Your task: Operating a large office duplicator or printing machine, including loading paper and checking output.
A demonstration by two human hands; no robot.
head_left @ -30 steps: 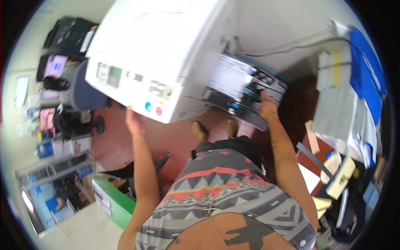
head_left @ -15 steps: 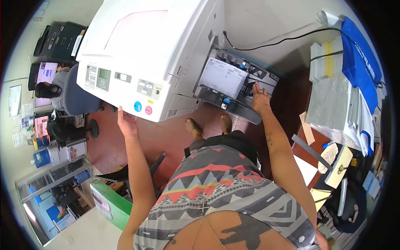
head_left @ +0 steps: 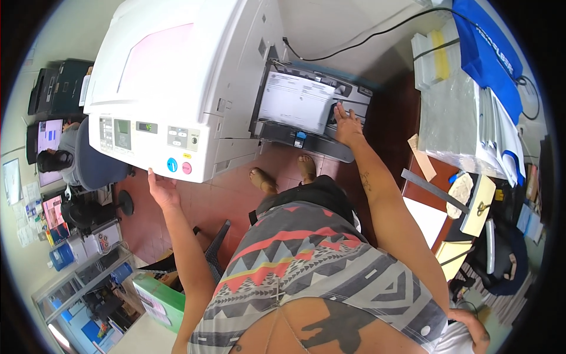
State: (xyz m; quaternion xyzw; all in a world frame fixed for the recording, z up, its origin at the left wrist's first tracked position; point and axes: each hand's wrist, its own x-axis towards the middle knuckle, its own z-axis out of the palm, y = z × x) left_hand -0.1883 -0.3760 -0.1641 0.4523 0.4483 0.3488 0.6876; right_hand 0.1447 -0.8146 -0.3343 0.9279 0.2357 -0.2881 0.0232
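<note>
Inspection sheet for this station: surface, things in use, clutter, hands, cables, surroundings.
Surface: side tray holds paper; red tiled floor below.
Things in use: white office machine, display lit.
Clutter: wrapped paper stack and blue bag to the right; green box lower left.
Left hand: open, at machine's front edge; contact unclear.
Right hand: open, at tray's outer end, beside the paper; contact unclear.
Cables: black cable runs from machine's side toward blue bag.
Surroundings: seated person by a monitor, left.
</note>
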